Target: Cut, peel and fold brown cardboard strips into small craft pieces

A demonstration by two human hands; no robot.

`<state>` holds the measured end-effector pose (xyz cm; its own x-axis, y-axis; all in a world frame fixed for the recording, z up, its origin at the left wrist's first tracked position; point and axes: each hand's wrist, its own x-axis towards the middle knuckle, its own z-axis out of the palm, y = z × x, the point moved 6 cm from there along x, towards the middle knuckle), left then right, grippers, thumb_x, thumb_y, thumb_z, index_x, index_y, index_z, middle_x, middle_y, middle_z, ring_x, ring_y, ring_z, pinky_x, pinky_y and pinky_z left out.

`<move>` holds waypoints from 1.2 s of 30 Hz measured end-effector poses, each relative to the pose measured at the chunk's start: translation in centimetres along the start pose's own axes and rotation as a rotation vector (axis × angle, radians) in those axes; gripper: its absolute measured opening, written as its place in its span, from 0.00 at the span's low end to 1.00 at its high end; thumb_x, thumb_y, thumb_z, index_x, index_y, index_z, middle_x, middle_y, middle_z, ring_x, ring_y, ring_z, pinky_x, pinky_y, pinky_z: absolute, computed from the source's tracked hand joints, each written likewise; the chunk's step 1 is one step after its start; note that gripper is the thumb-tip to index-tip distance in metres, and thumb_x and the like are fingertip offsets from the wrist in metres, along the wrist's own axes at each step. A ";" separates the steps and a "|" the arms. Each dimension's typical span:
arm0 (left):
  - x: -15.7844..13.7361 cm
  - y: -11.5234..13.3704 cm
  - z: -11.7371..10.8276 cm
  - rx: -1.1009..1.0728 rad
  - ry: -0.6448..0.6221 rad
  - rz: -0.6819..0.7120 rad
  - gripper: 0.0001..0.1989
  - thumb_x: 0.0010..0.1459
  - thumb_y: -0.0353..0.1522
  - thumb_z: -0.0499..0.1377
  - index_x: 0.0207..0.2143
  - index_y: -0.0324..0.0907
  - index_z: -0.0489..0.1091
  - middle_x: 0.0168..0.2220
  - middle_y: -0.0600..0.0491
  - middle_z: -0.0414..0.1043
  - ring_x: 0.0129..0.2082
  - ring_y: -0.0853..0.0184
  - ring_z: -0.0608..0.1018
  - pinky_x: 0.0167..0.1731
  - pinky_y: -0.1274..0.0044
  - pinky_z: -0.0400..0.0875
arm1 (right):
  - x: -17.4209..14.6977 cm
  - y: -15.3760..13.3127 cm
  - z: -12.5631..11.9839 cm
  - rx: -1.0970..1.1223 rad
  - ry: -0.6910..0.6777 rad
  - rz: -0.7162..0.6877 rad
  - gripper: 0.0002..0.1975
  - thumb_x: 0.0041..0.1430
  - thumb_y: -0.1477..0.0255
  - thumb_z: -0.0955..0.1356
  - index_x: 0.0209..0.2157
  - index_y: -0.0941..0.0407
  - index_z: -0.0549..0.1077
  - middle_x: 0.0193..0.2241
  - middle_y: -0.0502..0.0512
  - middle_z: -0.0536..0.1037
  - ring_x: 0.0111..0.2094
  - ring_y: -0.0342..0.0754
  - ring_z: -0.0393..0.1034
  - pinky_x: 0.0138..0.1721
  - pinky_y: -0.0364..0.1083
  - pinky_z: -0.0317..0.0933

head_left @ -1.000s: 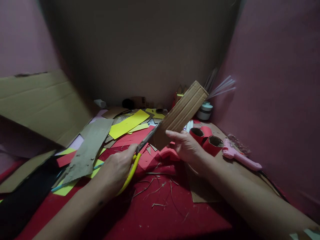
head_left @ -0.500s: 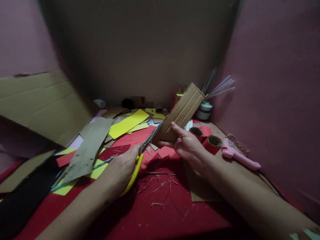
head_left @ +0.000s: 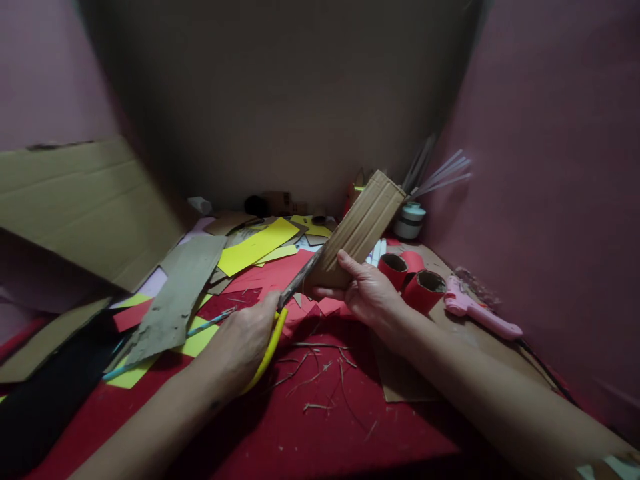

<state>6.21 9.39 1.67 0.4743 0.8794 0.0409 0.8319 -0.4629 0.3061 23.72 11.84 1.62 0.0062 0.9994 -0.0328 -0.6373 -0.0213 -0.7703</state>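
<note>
My left hand (head_left: 250, 333) is wrapped round the yellow handles of a pair of scissors (head_left: 267, 353). Their dark blades point up and to the right, along the lower left edge of a brown corrugated cardboard strip (head_left: 363, 227). That strip slants upward, held near its lower end by my right hand (head_left: 373, 293), thumb on top and fingers beneath. Both hands are above a red cloth (head_left: 310, 440) strewn with thin brown scraps (head_left: 320, 363). Whether the blades are closed together is hard to see.
Left of my hands lie a long cardboard piece (head_left: 175, 293), yellow paper (head_left: 260, 247) and a blue striped stick (head_left: 117, 373). On the right are red-wrapped tubes (head_left: 425, 288), a pink glue gun (head_left: 480, 313) and a pale jar (head_left: 410, 220). A large cardboard sheet (head_left: 85, 207) leans at left.
The cardboard strip and my right hand have shifted slightly left and down. My left hand keeps the scissors at nearly the same spot along the strip's edge.
</note>
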 end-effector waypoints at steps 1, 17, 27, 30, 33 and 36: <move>0.0 0.0 0.0 0.007 -0.006 -0.007 0.18 0.59 0.31 0.43 0.53 0.40 0.54 0.27 0.50 0.71 0.25 0.59 0.75 0.27 0.73 0.62 | 0.0 0.0 0.0 0.004 0.002 -0.001 0.13 0.52 0.70 0.72 0.40 0.59 0.72 0.37 0.60 0.79 0.43 0.57 0.74 0.37 0.57 0.73; 0.1 0.3 0.0 -0.048 0.012 -0.008 0.16 0.56 0.30 0.47 0.48 0.41 0.55 0.27 0.52 0.70 0.26 0.62 0.75 0.28 0.74 0.63 | -1.0 0.6 1.3 0.021 -0.120 -0.055 0.15 0.52 0.70 0.72 0.42 0.57 0.71 0.42 0.59 0.79 0.46 0.57 0.72 0.42 0.60 0.71; -0.1 0.1 -0.3 0.064 0.035 -0.004 0.06 0.57 0.32 0.45 0.39 0.42 0.55 0.23 0.54 0.67 0.20 0.65 0.70 0.23 0.76 0.58 | -1.2 1.1 1.3 0.022 -0.081 -0.012 0.15 0.51 0.70 0.72 0.41 0.58 0.72 0.36 0.59 0.79 0.45 0.57 0.72 0.42 0.60 0.70; -0.2 0.2 -0.7 0.071 0.042 0.016 0.06 0.57 0.32 0.45 0.38 0.42 0.55 0.24 0.53 0.67 0.21 0.66 0.70 0.22 0.77 0.58 | -1.2 0.8 1.3 0.004 -0.079 0.022 0.14 0.49 0.70 0.73 0.39 0.59 0.73 0.36 0.59 0.79 0.45 0.56 0.71 0.42 0.60 0.70; -0.3 0.2 -0.8 0.064 0.050 0.036 0.07 0.57 0.31 0.45 0.39 0.42 0.56 0.23 0.54 0.67 0.20 0.66 0.69 0.22 0.77 0.59 | -1.0 -0.4 0.8 0.020 -0.011 0.039 0.15 0.45 0.73 0.75 0.36 0.57 0.73 0.35 0.54 0.77 0.45 0.55 0.70 0.43 0.63 0.69; -0.3 0.2 -0.5 0.080 0.018 0.026 0.10 0.57 0.31 0.45 0.42 0.42 0.56 0.22 0.54 0.68 0.19 0.65 0.70 0.21 0.77 0.60 | -0.9 -1.6 0.2 0.091 0.069 0.040 0.13 0.46 0.72 0.75 0.35 0.55 0.73 0.33 0.51 0.77 0.44 0.54 0.70 0.44 0.65 0.68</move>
<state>6.09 9.12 2.19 0.4917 0.8683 0.0652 0.8399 -0.4927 0.2275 24.52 10.99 3.00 0.0304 0.9936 -0.1086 -0.7055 -0.0556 -0.7065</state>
